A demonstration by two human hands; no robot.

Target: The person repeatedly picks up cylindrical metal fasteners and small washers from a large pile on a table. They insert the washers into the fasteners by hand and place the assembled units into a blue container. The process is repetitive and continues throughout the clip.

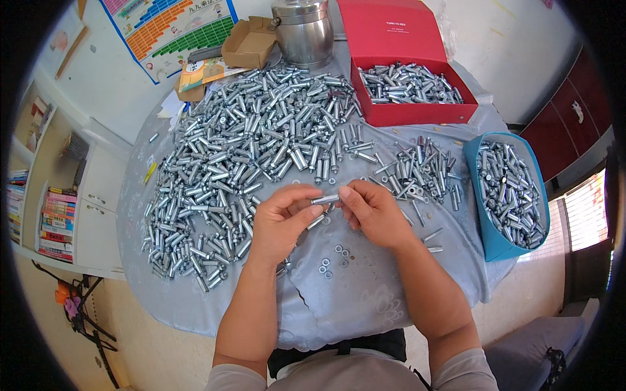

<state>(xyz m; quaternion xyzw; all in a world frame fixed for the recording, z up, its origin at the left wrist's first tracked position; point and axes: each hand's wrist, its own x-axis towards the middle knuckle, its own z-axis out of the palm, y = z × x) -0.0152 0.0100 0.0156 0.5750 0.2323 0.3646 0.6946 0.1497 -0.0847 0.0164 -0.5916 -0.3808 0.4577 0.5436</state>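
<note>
Over the middle of the table, a silver expansion bolt (325,199) lies level between my two hands. Its left end is pinched by the thumb and fingers of my left hand (282,218). The thumb and forefinger of my right hand (377,216) close on the other end, and they cover its tip. Several loose hex nuts (327,262) rest on the cloth below my hands. A large heap of similar metal bolts (254,130) spreads left of and beyond my hands. To the right is a smaller pile of bolts with washers and nuts (420,171).
A red box (417,116) with its lid raised and a blue bin (515,251) both hold bolts. At the back stand a steel pot (303,39) and an open cardboard box (251,44). A grey cloth (372,306) covers the round table. Bookshelves (52,195) are at left.
</note>
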